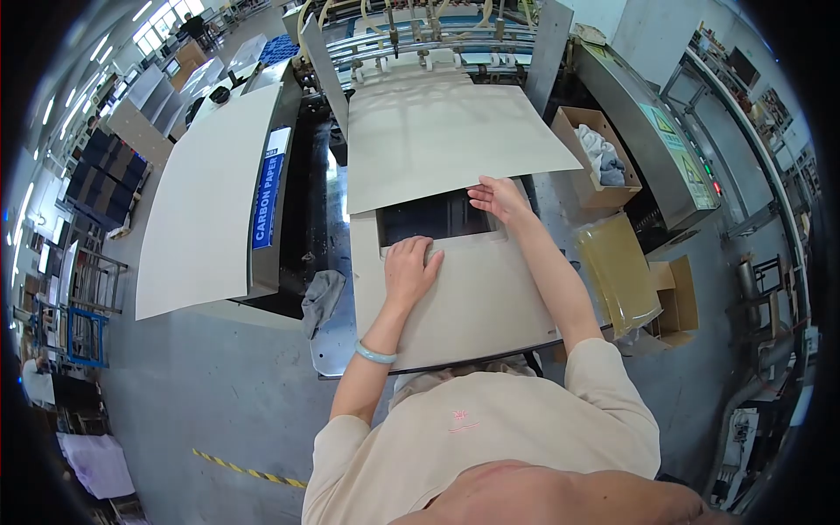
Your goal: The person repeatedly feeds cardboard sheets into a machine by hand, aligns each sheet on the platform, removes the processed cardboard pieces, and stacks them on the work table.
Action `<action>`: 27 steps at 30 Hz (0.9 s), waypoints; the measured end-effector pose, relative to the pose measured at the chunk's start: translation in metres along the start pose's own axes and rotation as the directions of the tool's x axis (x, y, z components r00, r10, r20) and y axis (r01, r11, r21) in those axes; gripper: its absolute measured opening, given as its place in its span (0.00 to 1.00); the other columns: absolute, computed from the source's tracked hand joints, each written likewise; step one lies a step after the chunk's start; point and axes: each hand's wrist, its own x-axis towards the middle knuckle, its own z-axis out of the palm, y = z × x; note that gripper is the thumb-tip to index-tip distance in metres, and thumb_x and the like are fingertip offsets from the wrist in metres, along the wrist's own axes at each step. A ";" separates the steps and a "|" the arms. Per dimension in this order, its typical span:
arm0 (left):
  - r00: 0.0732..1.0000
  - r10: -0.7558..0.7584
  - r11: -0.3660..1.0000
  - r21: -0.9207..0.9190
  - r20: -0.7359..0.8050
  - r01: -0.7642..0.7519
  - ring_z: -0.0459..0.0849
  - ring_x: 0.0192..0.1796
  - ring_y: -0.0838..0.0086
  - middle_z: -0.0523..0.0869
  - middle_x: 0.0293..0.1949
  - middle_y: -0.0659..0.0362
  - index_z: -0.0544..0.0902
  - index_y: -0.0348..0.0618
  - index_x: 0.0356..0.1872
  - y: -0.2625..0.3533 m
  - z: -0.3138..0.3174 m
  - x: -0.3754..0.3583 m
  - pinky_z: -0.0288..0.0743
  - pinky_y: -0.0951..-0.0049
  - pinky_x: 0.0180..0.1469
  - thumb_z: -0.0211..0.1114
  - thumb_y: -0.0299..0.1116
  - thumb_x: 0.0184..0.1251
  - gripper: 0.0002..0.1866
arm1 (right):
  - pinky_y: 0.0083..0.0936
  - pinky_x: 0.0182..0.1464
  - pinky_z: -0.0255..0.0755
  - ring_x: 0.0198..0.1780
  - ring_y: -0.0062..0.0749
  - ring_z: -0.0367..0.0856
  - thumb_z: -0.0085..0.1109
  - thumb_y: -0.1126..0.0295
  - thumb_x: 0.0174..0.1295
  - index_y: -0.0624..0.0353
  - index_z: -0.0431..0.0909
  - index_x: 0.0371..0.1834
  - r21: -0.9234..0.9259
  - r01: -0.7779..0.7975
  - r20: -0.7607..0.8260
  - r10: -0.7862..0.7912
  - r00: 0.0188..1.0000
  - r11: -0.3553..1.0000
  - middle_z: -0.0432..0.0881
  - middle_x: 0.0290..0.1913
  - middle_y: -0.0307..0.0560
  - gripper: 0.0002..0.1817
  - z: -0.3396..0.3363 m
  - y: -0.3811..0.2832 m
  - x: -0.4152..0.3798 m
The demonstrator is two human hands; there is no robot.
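My left hand (pixel 411 269) lies flat, fingers together and thumb apart, on a beige board (pixel 464 306) in front of my body. Its fingertips reach the near edge of a dark rectangular opening (pixel 429 217) in that board. A large grey-beige cardboard sheet (pixel 446 140) lies beyond and partly covers the far side of the opening. At the sheet's near edge is my right hand (pixel 500 199), its thumb side over the edge and its other fingers lower, in a pinch on it. The undersides of the right fingers are partly hidden.
Machine rollers (pixel 411 61) stand behind the sheet. To the left, another large sheet (pixel 206 201) lies beside a blue "CARBON PAPER" box (pixel 268 197) and a grey rag (pixel 324 297). A cardboard box of cloths (pixel 582 188) and a yellowish wrapped pack (pixel 619 276) are at right.
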 end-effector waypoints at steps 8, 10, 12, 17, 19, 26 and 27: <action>1.000 0.000 1.000 -0.009 0.004 0.000 0.82 0.47 0.63 0.86 0.42 0.57 0.84 0.40 0.41 0.002 -0.001 0.000 0.70 0.67 0.56 0.63 0.39 0.60 0.14 | 0.27 0.38 0.82 0.37 0.33 0.83 0.51 0.71 0.68 0.71 0.74 0.45 -0.050 0.031 0.003 -0.031 1.000 0.998 0.82 0.38 0.54 0.12 0.012 -0.013 0.015; 0.999 -0.018 1.000 -0.008 0.031 0.018 0.82 0.47 0.63 0.86 0.42 0.57 0.84 0.40 0.41 0.003 -0.003 0.000 0.69 0.67 0.57 0.63 0.39 0.60 0.14 | 0.27 0.38 0.82 0.37 0.33 0.83 0.51 0.71 0.68 0.71 0.74 0.46 -0.063 0.035 0.001 -0.035 0.999 0.997 0.82 0.38 0.54 0.12 0.014 -0.016 0.019; 0.998 -0.037 0.999 -0.008 0.058 0.038 0.82 0.47 0.63 0.86 0.42 0.57 0.84 0.40 0.41 0.004 -0.004 0.001 0.69 0.67 0.57 0.63 0.39 0.61 0.14 | 0.27 0.38 0.82 0.37 0.33 0.83 0.52 0.71 0.68 0.71 0.74 0.46 -0.077 0.039 0.000 -0.039 0.999 0.996 0.82 0.39 0.54 0.12 0.012 -0.017 0.018; 0.998 -0.036 0.999 -0.003 0.056 0.036 0.81 0.47 0.64 0.86 0.43 0.57 0.84 0.40 0.41 0.005 -0.004 0.001 0.69 0.67 0.57 0.64 0.38 0.61 0.13 | 0.26 0.38 0.81 0.37 0.33 0.83 0.52 0.71 0.68 0.70 0.74 0.47 -0.121 0.032 0.006 -0.031 0.999 0.992 0.82 0.39 0.53 0.12 0.018 -0.021 0.025; 0.998 -0.042 0.999 0.001 0.056 0.042 0.81 0.47 0.64 0.86 0.43 0.57 0.84 0.40 0.41 0.004 -0.004 0.002 0.69 0.67 0.57 0.64 0.38 0.61 0.13 | 0.26 0.39 0.81 0.37 0.33 0.83 0.52 0.70 0.67 0.70 0.74 0.47 -0.139 0.023 0.013 -0.021 1.000 0.990 0.82 0.39 0.53 0.12 0.020 -0.024 0.029; 0.998 -0.037 0.999 0.008 0.056 0.037 0.81 0.48 0.64 0.86 0.42 0.57 0.83 0.40 0.41 0.004 -0.003 -0.001 0.69 0.68 0.58 0.63 0.39 0.61 0.13 | 0.26 0.39 0.81 0.38 0.33 0.83 0.53 0.70 0.67 0.69 0.74 0.48 -0.191 0.014 0.022 -0.010 1.000 0.982 0.82 0.40 0.53 0.13 0.028 -0.029 0.039; 0.998 -0.035 0.999 0.008 0.053 0.035 0.81 0.48 0.64 0.86 0.42 0.57 0.83 0.40 0.41 0.004 -0.003 0.001 0.69 0.68 0.58 0.63 0.39 0.61 0.13 | 0.26 0.39 0.81 0.38 0.33 0.83 0.53 0.70 0.67 0.69 0.74 0.48 -0.197 0.020 0.026 -0.015 1.000 0.980 0.82 0.40 0.53 0.13 0.030 -0.031 0.040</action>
